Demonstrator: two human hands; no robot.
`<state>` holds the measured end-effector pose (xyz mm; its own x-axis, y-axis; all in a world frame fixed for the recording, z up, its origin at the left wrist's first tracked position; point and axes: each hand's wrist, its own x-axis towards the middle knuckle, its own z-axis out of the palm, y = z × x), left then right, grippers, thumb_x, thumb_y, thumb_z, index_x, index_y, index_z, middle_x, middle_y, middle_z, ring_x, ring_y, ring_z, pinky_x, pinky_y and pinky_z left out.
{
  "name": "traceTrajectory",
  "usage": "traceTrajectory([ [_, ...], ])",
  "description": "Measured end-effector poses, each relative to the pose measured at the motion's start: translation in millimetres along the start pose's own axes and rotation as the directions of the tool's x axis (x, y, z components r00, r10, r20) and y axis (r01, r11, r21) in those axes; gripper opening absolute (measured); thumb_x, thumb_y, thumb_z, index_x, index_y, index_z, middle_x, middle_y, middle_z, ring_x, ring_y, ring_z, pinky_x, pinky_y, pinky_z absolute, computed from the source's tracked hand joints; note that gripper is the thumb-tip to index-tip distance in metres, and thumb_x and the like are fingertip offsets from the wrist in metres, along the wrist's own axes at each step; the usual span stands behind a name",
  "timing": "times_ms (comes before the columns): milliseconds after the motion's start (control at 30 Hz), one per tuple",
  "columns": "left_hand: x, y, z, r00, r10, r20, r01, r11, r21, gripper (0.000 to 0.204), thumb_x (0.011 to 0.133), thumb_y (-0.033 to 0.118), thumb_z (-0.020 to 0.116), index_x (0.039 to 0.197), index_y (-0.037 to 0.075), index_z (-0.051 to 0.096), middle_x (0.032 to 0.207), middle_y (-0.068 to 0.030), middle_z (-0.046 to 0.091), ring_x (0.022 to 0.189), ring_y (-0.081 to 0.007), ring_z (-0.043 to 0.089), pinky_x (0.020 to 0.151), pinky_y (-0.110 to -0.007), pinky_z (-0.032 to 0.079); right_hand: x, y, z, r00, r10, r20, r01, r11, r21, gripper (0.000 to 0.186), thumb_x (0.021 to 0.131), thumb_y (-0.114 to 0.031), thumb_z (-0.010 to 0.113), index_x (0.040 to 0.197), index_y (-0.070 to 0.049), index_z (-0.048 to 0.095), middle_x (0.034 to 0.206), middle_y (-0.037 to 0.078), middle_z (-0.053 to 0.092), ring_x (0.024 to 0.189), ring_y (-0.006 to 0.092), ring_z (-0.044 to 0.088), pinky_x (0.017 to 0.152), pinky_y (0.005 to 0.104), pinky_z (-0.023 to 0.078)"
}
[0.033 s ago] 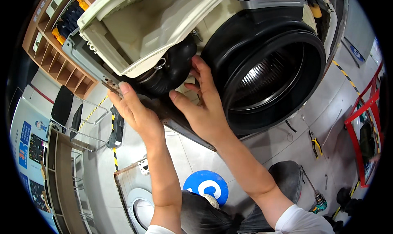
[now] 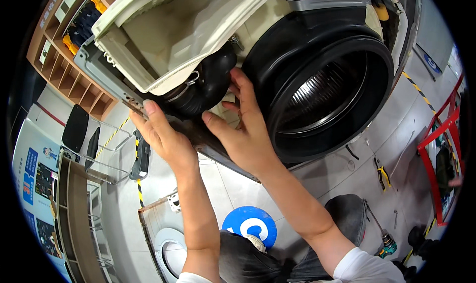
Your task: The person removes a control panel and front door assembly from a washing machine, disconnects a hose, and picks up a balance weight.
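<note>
A black rubber hose (image 2: 214, 75), held by a metal clamp (image 2: 192, 78), runs under the cream plastic housing (image 2: 168, 45) of an opened washing machine. My right hand (image 2: 245, 132) is at the hose's lower right side, its thumb and fingers spread apart with the tips at the hose's edge. Some of its fingers are partly hidden behind the index finger. My left hand (image 2: 168, 141) lies with outstretched fingers along the machine's metal front edge (image 2: 134, 107), left of the hose. Right of both hands sits the black door gasket (image 2: 342, 99) around the steel drum (image 2: 320, 92).
On the floor lie pliers with yellow handles (image 2: 382, 176), a green power driver (image 2: 387, 246) and a round door ring (image 2: 161, 241). A red metal frame (image 2: 425, 169) stands at the right. Chairs (image 2: 74, 129) and wooden shelving (image 2: 62, 75) are at the left.
My right hand and the machine parts appear shifted very slightly left in the picture. At the far right, a blurred hand-like shape shows more plainly by the red frame.
</note>
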<state>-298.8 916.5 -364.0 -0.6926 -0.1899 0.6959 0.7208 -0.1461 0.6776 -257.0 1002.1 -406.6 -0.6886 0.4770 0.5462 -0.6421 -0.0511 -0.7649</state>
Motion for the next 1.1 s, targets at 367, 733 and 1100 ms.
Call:
traceTrajectory([
  [367, 1.8, -7.6, -2.1, 0.999, 0.03, 0.019, -0.031, 0.997, 0.077, 0.058, 0.097, 0.037, 0.045, 0.133, -0.007, 0.032, 0.122, -0.0126, 0.047, 0.108, -0.0167, 0.044, 0.096, -0.027, 0.032, 0.7, 0.7, -4.3, 1.0, 0.02, 0.014, -0.02, 1.0, 0.009, 0.077, 0.08, -0.012, 0.063, 0.14, 0.003, 0.017, 0.14, 0.025, 0.03, 0.128, 0.0325, 0.035, 0.103, 0.0351, 0.033],
  [733, 5.1, -5.3, -2.3, 0.981, 0.076, -0.18, -0.011, 0.941, 0.339, 0.064, 0.091, 0.039, 0.052, 0.136, -0.004, 0.034, 0.131, -0.0199, 0.043, 0.114, -0.0252, 0.047, 0.099, -0.036, 0.036, -23.3, -16.2, 12.2, 0.983, -0.182, -0.016, 0.173, 0.957, -0.231, 0.076, 0.081, -0.012, 0.05, 0.136, 0.018, 0.007, 0.139, 0.042, 0.011, 0.134, 0.0497, 0.014, 0.112, 0.0451, 0.013],
  [1100, 0.7, -0.6, 2.4, 0.99, 0.088, -0.112, -0.049, 0.948, 0.314, 0.062, 0.09, 0.034, 0.056, 0.134, -0.005, 0.033, 0.127, -0.0216, 0.042, 0.108, -0.026, 0.05, 0.09, -0.036, 0.046, -30.6, -84.7, -25.8, 0.954, -0.279, -0.112, 0.261, 0.953, -0.154, 0.011, 0.08, -0.004, 0.055, 0.087, 0.006, 0.053, 0.074, 0.015, 0.053, 0.066, 0.0305, 0.055, 0.061, 0.0379, 0.046],
])
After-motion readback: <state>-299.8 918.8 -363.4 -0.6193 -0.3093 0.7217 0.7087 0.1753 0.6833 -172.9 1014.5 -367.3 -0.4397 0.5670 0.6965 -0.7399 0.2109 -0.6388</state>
